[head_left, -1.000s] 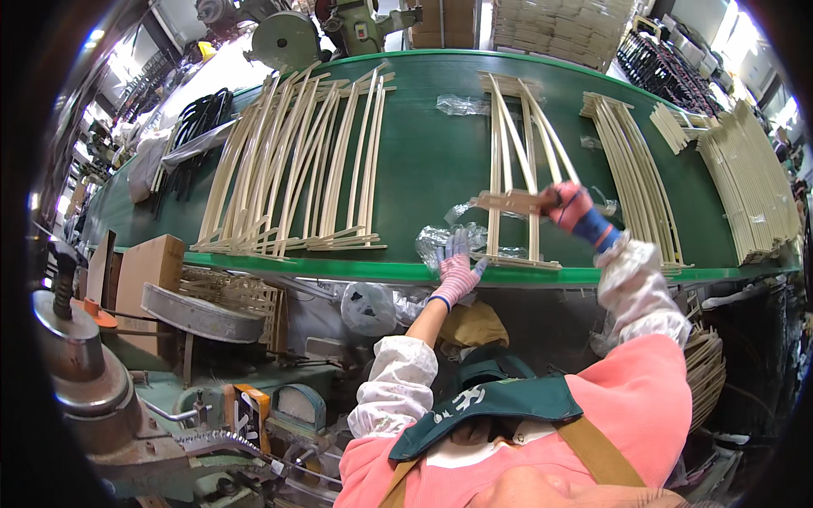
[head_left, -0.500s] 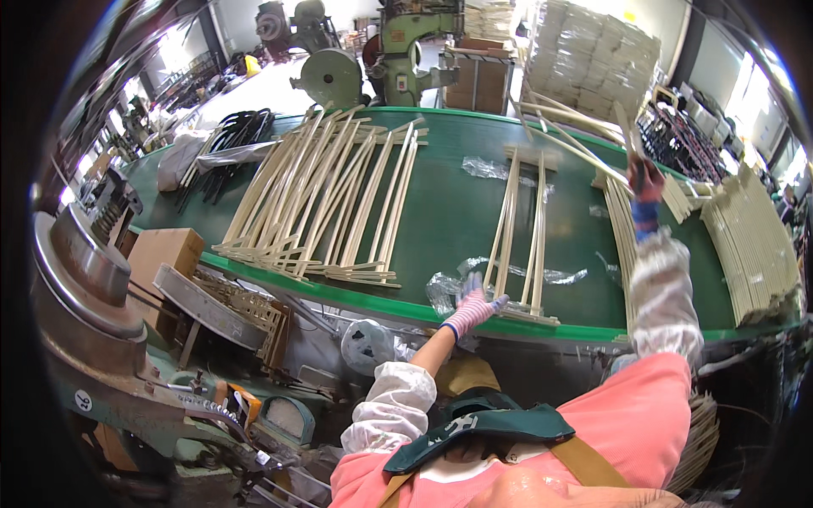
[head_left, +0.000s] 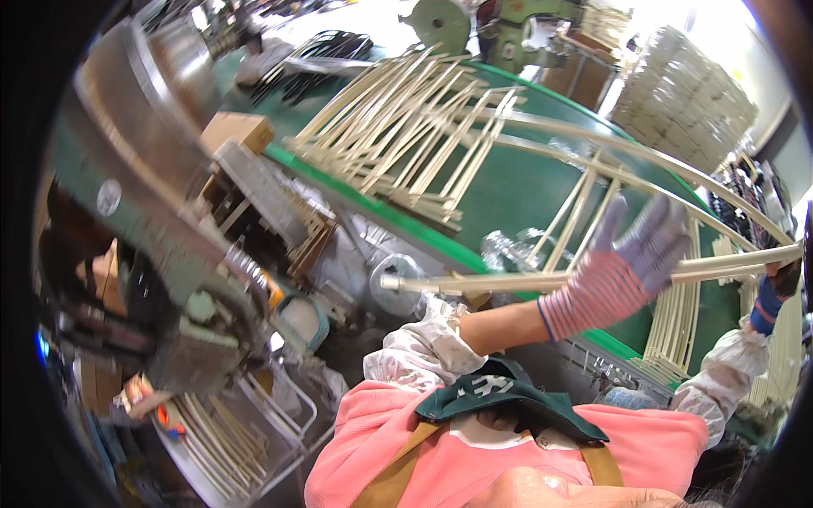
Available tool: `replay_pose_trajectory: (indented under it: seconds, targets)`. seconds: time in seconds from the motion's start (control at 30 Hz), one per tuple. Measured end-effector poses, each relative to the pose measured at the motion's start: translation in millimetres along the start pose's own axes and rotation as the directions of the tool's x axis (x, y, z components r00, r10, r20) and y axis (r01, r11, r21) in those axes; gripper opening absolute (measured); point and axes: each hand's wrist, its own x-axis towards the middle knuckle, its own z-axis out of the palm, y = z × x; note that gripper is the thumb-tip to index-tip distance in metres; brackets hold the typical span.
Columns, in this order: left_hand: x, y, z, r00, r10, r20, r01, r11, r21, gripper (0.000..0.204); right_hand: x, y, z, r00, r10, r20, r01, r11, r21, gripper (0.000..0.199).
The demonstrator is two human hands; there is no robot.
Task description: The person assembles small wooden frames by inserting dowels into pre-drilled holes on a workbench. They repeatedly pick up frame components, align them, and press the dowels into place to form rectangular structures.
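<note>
Our right hand (head_left: 775, 284) grips one end of a long pale stick (head_left: 542, 279); our left hand (head_left: 622, 271), fingers spread wide, presses against its middle, above the green tabletop (head_left: 508, 190).

Right hand (head_left: 777, 289) half cut by rim; left hand (head_left: 627, 269) motion-blurred; grip unclear.

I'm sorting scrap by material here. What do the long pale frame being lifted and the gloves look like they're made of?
The long frame looks like bare, unfinished wood: pale cream, matte, thin slats. The left hand wears a knit fabric glove, striped cuff, greyish fingers. The right hand glove looks like blue fabric, partly hidden.
</note>
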Motion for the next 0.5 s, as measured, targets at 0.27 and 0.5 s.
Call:
replay_pose_trajectory:
  seconds: [0.27, 0.5]
  targets:
    - [-113, 4, -83, 0.926, -0.362, 0.105, 0.318, 0.900, 0.298, 0.055, -43, -76, 313, 0.818, -0.073, 0.570, -0.130, 0.943, 0.307, 0.028]
    - [-244, 5, -151, 0.379, -0.904, -0.198, 0.813, 0.428, -0.395, 0.057, -274, -105, 529, -0.250, 0.169, 0.953, -0.257, 0.937, -0.234, 0.025]
